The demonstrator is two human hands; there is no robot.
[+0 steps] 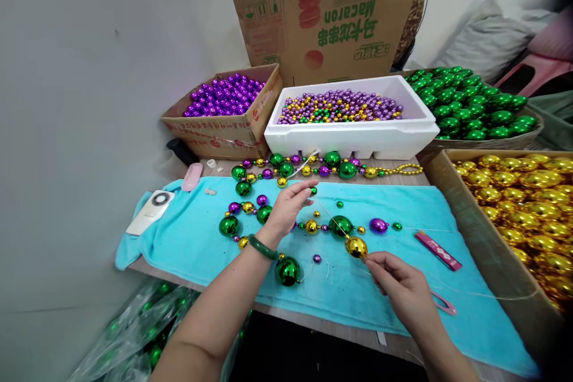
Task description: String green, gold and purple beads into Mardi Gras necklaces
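My left hand [289,206], a green bangle [262,247] on its wrist, is closed with a small green bead [313,190] at its fingertips. A thin white string [332,216] slants from near that hand to a large gold bead [357,247]. My right hand [398,283] pinches the lower right end of this gold bead. Beneath my hands a bead strand lies on the turquoise towel [358,304], with a large green bead [341,225] just behind the gold one. A purple bead [378,225] lies farther right. Another large green bead [287,271] rests below my left wrist.
A finished-looking bead strand [347,170] lies behind the towel. Behind it stand a white foam box [349,138] of small beads and a carton [215,134] of purple beads. Cartons of green beads [470,101] and gold beads [532,209] flank the right. A maroon packet [437,250] lies nearby.
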